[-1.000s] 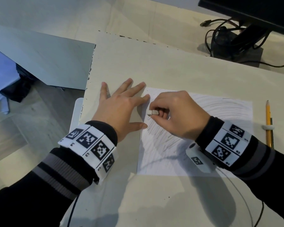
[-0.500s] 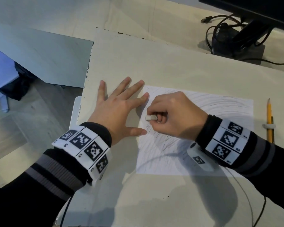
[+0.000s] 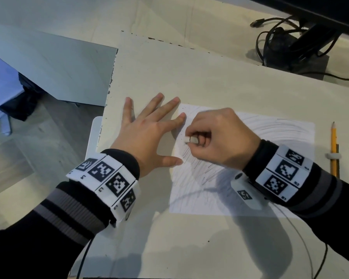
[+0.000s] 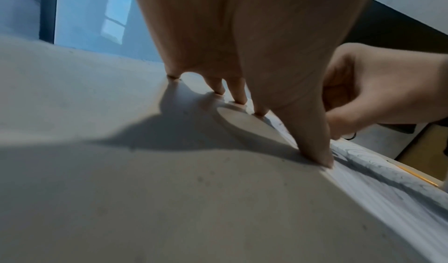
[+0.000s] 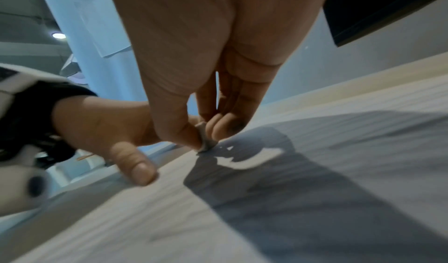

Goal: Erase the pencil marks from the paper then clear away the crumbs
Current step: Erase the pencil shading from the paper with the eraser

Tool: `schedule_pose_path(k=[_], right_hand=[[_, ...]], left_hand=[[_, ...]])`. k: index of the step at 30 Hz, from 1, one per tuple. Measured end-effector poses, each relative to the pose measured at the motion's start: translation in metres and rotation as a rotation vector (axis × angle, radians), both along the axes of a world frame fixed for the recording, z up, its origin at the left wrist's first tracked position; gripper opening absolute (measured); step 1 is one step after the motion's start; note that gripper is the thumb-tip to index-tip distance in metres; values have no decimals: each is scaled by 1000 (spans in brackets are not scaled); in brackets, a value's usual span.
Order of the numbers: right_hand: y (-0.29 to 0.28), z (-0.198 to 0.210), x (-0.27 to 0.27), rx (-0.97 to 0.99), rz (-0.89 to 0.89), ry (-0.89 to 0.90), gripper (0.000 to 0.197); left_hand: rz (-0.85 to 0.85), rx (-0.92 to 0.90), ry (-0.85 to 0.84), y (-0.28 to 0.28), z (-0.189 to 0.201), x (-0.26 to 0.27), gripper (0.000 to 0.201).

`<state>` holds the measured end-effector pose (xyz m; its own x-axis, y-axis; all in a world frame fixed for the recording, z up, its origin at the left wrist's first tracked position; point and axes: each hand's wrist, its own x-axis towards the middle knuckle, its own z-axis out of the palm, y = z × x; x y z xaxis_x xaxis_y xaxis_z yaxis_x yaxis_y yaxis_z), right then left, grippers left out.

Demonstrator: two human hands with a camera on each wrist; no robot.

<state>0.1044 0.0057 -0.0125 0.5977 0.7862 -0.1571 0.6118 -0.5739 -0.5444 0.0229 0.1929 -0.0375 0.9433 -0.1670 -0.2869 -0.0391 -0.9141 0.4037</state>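
A white sheet of paper (image 3: 250,158), covered with grey pencil strokes, is laid flat on a cream board (image 3: 189,77) that rests on the table. A small white eraser (image 3: 190,139) is pinched between the thumb and curled fingers of the right hand (image 3: 220,137), and its lower edge is set against the paper near the sheet's left edge; in the right wrist view the eraser (image 5: 206,138) is seen touching the sheet where the hand's shadow falls. The left hand (image 3: 147,133) is spread flat, palm down, mostly on the board just left of the paper, with the forefinger tip and thumb tip laid on the sheet's left margin (the other fingertips are pressed to the bare board, as shown from the left wrist). The two hands are just beside each other, the left forefinger almost at the right knuckles. Dense curved strokes are seen on the far right part of the sheet, and straighter strokes below the right hand. A yellow pencil (image 3: 334,148) with a small white ring around its shaft lies on the board to the right of the paper, apart from it. At the far right a black monitor stand (image 3: 302,55) with tangled black cables (image 3: 270,39) is seen. Eraser crumbs cannot be made out.
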Motion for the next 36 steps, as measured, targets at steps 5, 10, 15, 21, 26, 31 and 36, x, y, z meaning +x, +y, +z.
schedule_pose_path(k=[5, 10, 15, 21, 26, 31, 36], right_hand=[[1, 0, 1, -3, -47, -6, 11], [2, 0, -11, 0, 21, 62, 8], [0, 1, -5, 31, -75, 49, 11], [-2, 2, -6, 45, -156, 80, 12], [-1, 2, -13, 22, -113, 128, 10], [-2, 3, -18, 40, -147, 107, 9], [-3, 2, -7, 48, -270, 33, 10]], left_hand=[[9, -23, -5, 0, 0, 0, 97], [6, -31, -3, -1, 0, -1, 96], [12, -28, 1, 0, 0, 0, 97], [19, -32, 6, -1, 1, 1, 97], [17, -30, 7, -2, 2, 1, 97], [15, -14, 7, -2, 1, 0, 98], [10, -8, 6, -2, 2, 0, 98]])
